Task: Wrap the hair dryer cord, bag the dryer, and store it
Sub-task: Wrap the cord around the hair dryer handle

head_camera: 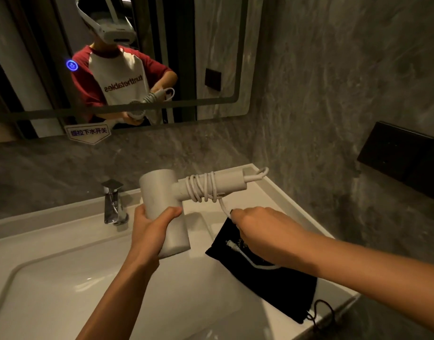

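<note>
The head camera looks down over a white washbasin (64, 278) set in a white surface (279, 192) against grey marbled walls.

The left hand (149, 229), at about 7 o'clock from the frame's centre, is closed around the barrel of a white hair dryer (162, 204), fingers curled behind it and thumb pressed across its front. The dryer is held above the basin, clear of the surface, with its barrel running roughly up and down and its handle pointing toward 3 o'clock.

Several turns of white cord (202, 188) are wound around the handle near the barrel. From the coils one strand drops toward 5 o'clock into the right hand (262, 231), which is closed and pinches the strand at the fingertips. The rest of the cord passes under that hand, and its thicker end lies on a black drawstring bag (279, 285).

The bag lies flat on the surface at the basin's right rim, at about 5 o'clock from the dryer, with its drawstring (321, 312) trailing at the near edge.

A chrome faucet (113, 202) stands at 9 o'clock from the dryer. Above it hangs a mirror (211, 45) reflecting the person holding the dryer. A black wall panel (402, 155) sits at 3 o'clock.
</note>
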